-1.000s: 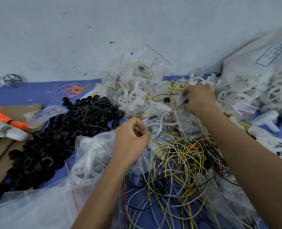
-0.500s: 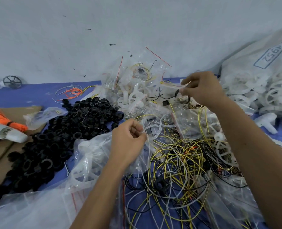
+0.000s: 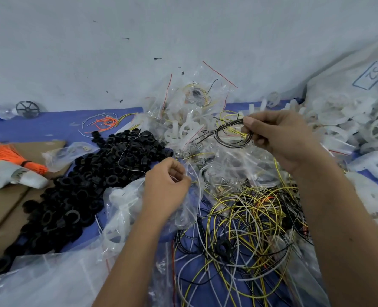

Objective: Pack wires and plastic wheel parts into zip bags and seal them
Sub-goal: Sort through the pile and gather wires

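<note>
Plastic covers most of the frame: clear zip bags lie heaped from the lower left up to the centre top, and white wheel parts (image 3: 338, 120) spill out of a big white sack (image 3: 349, 80) at the upper right. Left of centre sits a wide pile of black rings (image 3: 90, 173) on the blue sheet (image 3: 50, 127), and at lower centre right a tangle of loose yellow, white and black wires (image 3: 245, 222).

What has changed is small against all that. A second ago the right hand (image 3: 285, 138) was down in the heap at centre right, picking at a coil among the bags; half a second ago it was coming up. Now it is raised above the heap at upper right of centre, thumb and fingers pinched on a small coiled wire bundle (image 3: 230, 134), black with some yellow, which hangs free of the pile. The left hand (image 3: 165, 187) has stayed at centre frame, fingers curled and clamped on the mouth of a clear zip bag (image 3: 183, 209) that seems to hold a white part already.

I judge that one wire set is now picked out and the bag is waiting for it, well apart from the coil; the coil must next travel down and left into that held mouth before sealing.
</note>
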